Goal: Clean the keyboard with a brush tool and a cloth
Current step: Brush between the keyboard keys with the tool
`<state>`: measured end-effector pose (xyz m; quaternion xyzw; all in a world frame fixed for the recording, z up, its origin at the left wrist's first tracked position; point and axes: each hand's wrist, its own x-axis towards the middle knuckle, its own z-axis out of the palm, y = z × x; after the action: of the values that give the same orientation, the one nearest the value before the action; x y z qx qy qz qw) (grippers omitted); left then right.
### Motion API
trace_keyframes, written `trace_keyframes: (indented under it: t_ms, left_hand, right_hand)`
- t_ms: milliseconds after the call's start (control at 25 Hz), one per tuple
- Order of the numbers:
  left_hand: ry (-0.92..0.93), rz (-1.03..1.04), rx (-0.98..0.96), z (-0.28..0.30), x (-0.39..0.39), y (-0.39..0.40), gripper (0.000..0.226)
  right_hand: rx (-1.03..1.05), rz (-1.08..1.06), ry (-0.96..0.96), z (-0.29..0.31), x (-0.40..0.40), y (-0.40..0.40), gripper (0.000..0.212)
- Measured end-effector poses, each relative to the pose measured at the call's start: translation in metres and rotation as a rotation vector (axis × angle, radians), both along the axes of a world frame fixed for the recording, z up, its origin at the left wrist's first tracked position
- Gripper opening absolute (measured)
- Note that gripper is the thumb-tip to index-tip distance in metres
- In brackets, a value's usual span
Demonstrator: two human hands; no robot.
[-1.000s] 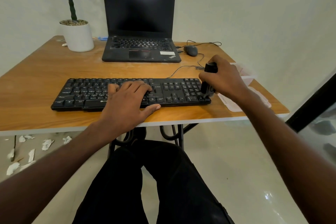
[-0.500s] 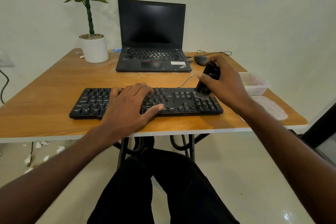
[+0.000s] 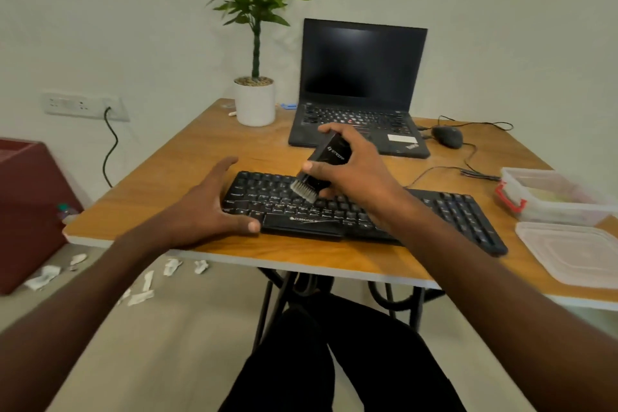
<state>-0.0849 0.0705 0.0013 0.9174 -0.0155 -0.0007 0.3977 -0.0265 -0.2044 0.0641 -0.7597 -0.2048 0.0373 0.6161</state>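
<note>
With your right hand (image 3: 354, 174) gripping the black grey-bristled brush tool (image 3: 321, 170), sweep lightly along the black plastic keyboard (image 3: 461, 211) while your open left hand (image 3: 207, 207) steadies its end

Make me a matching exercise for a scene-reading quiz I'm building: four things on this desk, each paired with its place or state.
Things:
1. brush tool
2. laptop
3. mouse
4. container lid

Places or states:
A. right of the laptop, corded
B. flat at the table's right edge
C. gripped in the right hand, bristles over the keyboard
D. open, screen dark

Pairs: 1-C, 2-D, 3-A, 4-B
</note>
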Motion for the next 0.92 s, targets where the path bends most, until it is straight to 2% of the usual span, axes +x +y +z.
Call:
trace_keyframes:
  t_ms: [160, 360, 520, 680, 760, 840, 920]
  left_hand:
    - [0.041, -0.075, -0.087, -0.005, 0.008, 0.008, 0.156]
    - [-0.009, -0.071, -0.169, -0.009, 0.010, 0.011, 0.140]
    - [-0.024, -0.078, -0.136, -0.009, 0.011, 0.012, 0.145]
    - [-0.018, -0.076, -0.164, -0.008, 0.011, 0.012, 0.140]
    - [-0.030, -0.078, -0.160, -0.009, 0.012, 0.013, 0.143]
    - [-0.029, -0.074, -0.143, -0.011, 0.012, 0.013, 0.146]
    - [-0.024, -0.075, -0.165, -0.012, 0.013, 0.013, 0.144]
  right_hand:
    - [-0.074, 0.075, -0.155, -0.002, 0.011, 0.058, 0.073]
    - [-0.196, 0.154, -0.351, -0.005, 0.017, 0.106, 0.064]
    - [-0.583, 0.211, -0.496, 0.009, 0.028, 0.114, 0.051]
    - [-0.515, 0.306, -0.496, 0.015, 0.025, 0.119, 0.050]
    - [-0.597, 0.333, -0.487, 0.018, 0.024, 0.117, 0.046]
    - [-0.665, 0.276, -0.585, 0.019, 0.021, 0.118, 0.044]
    - [-0.576, 0.275, -0.637, 0.016, 0.015, 0.119, 0.046]
